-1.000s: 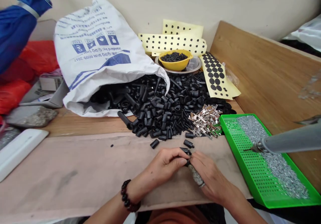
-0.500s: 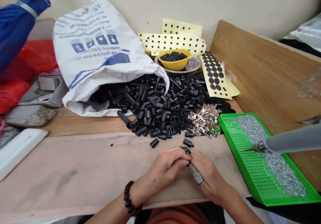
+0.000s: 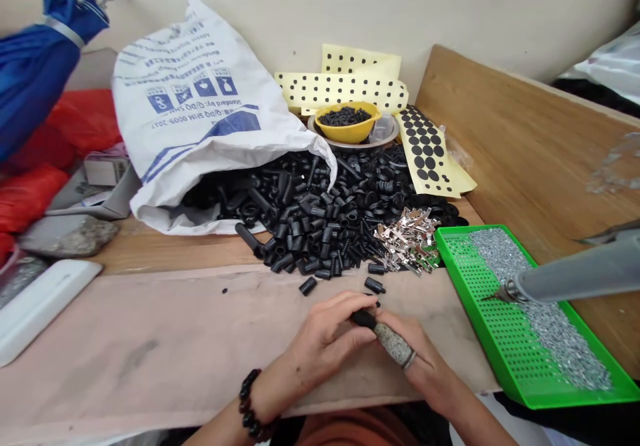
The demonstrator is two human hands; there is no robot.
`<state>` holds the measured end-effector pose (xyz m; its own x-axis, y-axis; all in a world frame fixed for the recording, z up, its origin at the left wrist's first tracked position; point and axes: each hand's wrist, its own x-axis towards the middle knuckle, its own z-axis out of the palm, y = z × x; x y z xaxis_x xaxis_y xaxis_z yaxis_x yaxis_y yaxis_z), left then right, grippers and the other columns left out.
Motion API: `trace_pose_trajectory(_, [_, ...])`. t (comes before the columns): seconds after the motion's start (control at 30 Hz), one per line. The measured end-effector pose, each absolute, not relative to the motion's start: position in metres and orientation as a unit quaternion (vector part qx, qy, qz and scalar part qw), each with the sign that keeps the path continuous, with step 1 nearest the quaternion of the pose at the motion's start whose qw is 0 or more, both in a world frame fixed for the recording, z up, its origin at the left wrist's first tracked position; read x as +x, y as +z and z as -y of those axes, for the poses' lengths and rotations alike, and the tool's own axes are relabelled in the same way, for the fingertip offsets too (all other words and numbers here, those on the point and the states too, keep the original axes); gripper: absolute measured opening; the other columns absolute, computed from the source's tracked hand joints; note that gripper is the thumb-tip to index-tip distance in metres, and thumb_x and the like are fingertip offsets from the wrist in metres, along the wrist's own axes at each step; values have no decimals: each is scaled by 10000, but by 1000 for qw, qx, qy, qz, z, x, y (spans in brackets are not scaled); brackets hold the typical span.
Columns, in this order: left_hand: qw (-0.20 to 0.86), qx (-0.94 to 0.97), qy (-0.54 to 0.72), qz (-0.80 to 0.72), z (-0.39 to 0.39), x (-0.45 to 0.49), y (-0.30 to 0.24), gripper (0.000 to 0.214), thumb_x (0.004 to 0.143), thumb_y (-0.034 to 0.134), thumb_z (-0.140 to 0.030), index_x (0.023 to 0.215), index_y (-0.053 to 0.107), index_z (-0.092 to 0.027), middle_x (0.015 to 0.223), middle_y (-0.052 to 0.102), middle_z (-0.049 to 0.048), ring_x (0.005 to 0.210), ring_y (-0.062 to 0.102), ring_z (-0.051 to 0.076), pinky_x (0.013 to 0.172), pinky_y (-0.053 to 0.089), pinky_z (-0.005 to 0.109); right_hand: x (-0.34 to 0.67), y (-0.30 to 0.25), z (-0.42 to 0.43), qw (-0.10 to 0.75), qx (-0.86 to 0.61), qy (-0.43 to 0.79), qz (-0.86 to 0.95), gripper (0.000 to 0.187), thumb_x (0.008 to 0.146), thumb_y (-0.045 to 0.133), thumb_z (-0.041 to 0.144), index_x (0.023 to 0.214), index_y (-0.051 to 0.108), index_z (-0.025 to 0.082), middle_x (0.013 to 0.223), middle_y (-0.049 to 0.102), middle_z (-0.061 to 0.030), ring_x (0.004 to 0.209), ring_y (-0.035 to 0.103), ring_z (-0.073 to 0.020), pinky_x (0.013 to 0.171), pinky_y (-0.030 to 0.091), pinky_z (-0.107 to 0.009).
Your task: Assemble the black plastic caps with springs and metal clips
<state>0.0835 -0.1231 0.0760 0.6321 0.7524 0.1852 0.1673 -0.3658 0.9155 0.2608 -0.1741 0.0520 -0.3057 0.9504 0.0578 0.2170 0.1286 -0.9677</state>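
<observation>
My left hand (image 3: 330, 333) is closed on a black plastic part (image 3: 363, 319), its thumb below and fingers above. Against the same part presses my right hand (image 3: 420, 349), its thumb in a speckled grey finger cover (image 3: 395, 346); its other fingers are mostly hidden. The far end of the part is covered by my hands. Just beyond my fingers lies a short black tube piece (image 3: 375, 285). Another black tube piece (image 3: 308, 286) rests farther left on the cloth.
A heap of black plastic parts (image 3: 320, 226) spills from a white sack (image 3: 200, 113). Beside it are metal clips (image 3: 410, 239). A green tray (image 3: 480, 339) of small silver pieces stands right, under a grey powered screwdriver (image 3: 575, 273). A yellow bowl (image 3: 350, 133) sits behind.
My left fingers have opened out a little, and more of the black part shows between my hands. The right thumb has come further into view. The camera view has shifted slightly.
</observation>
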Motion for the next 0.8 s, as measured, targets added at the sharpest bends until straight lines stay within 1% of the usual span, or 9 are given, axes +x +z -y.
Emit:
trace_pose_trajectory(0.07, [491, 753, 292, -325, 123, 81, 76, 282, 874, 534, -266, 1140, 584, -189, 1067, 648, 56, 974, 589, 177, 876, 446, 267, 261, 58, 173, 377, -437, 456, 677, 250, 920, 359, 277, 998, 581, 193, 923, 619, -56, 863, 562, -188, 783, 464, -290])
trace_pose_trajectory(0.13, [506, 737, 279, -351, 122, 78, 75, 253, 901, 483, -268, 1109, 605, -191, 1046, 662, 43, 952, 599, 169, 859, 447, 254, 261, 61, 171, 375, -430, 427, 702, 272, 919, 339, 244, 1062, 567, 203, 977, 625, -64, 911, 568, -191, 811, 463, -295])
trace_pose_trajectory(0.2, [524, 719, 271, -368, 121, 78, 73, 231, 908, 466, -262, 1056, 627, -186, 993, 680, 29, 902, 612, 159, 824, 456, 238, 262, 62, 170, 372, -425, 385, 730, 286, 909, 334, 220, 1089, 556, 205, 990, 627, -71, 929, 569, -195, 824, 462, -305])
trace_pose_trajectory(0.3, [548, 704, 267, -364, 120, 78, 72, 209, 893, 486, -252, 1015, 636, -174, 941, 687, 25, 852, 615, 154, 785, 463, 229, 263, 61, 169, 369, -417, 341, 757, 291, 889, 336, 208, 1078, 557, 197, 937, 634, -76, 882, 573, -204, 802, 466, -318])
trace_pose_trajectory(0.4, [553, 710, 266, -346, 120, 79, 75, 203, 883, 487, -222, 998, 641, -156, 940, 678, 41, 861, 610, 161, 780, 457, 234, 264, 61, 169, 354, -431, 397, 729, 266, 885, 344, 201, 1026, 570, 195, 909, 624, -62, 842, 566, -194, 793, 457, -304])
trace_pose_trajectory(0.47, [549, 717, 270, -334, 120, 80, 78, 198, 884, 481, -200, 988, 641, -149, 942, 668, 48, 873, 604, 161, 788, 448, 234, 264, 60, 169, 350, -445, 449, 692, 217, 886, 364, 216, 924, 577, 196, 843, 602, -35, 786, 550, -176, 762, 444, -279])
trace_pose_trajectory(0.6, [534, 734, 284, -310, 120, 79, 78, 187, 888, 476, -157, 999, 626, -159, 936, 642, 45, 881, 590, 150, 803, 439, 230, 263, 50, 171, 359, -463, 536, 608, 206, 872, 404, 279, 723, 514, 188, 668, 498, 13, 631, 455, -131, 605, 374, -230])
trace_pose_trajectory(0.7, [517, 749, 299, -287, 122, 78, 73, 195, 889, 463, -119, 1012, 607, -165, 949, 626, 46, 890, 583, 144, 808, 445, 230, 261, 40, 172, 374, -462, 595, 541, 210, 836, 415, 289, 671, 485, 179, 625, 458, 19, 590, 402, -117, 543, 312, -225])
trace_pose_trajectory(0.8, [488, 767, 315, -274, 123, 78, 67, 208, 887, 459, -92, 1024, 592, -173, 978, 617, 46, 920, 574, 139, 829, 442, 227, 258, 33, 173, 384, -463, 627, 494, 215, 813, 434, 307, 655, 493, 173, 598, 440, 21, 571, 382, -112, 540, 299, -228])
